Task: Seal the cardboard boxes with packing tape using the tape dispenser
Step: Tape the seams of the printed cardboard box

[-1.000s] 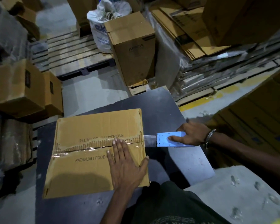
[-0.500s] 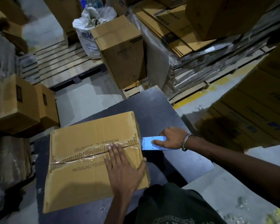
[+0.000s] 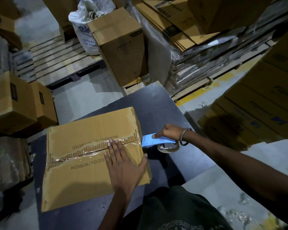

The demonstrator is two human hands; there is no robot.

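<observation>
**A:** Where is your box right now?

**B:** The cardboard box (image 3: 93, 156) lies flat on the dark bench (image 3: 158, 103), printed side up, with clear packing tape (image 3: 83, 151) running along the centre seam from the left edge to the right edge.

**A:** And your left hand?

**B:** Your left hand (image 3: 125, 165) lies flat on the box top near its right end, fingers (image 3: 112, 146) straight and spread, the tips reaching onto the taped seam and the thumb out toward the right edge.

**A:** What about your right?

**B:** Your right hand (image 3: 169, 131) grips the blue tape dispenser (image 3: 154, 141), fingers curled over its top. The dispenser's front end sits against the box's right edge, at the end of the seam. The tape roll shows just beneath your wrist, beside the bracelet (image 3: 183, 136).

**A:** Anything around you?

**B:** A tall carton (image 3: 121, 47) stands beyond the bench, with a white sack (image 3: 85, 30) behind it.
</observation>
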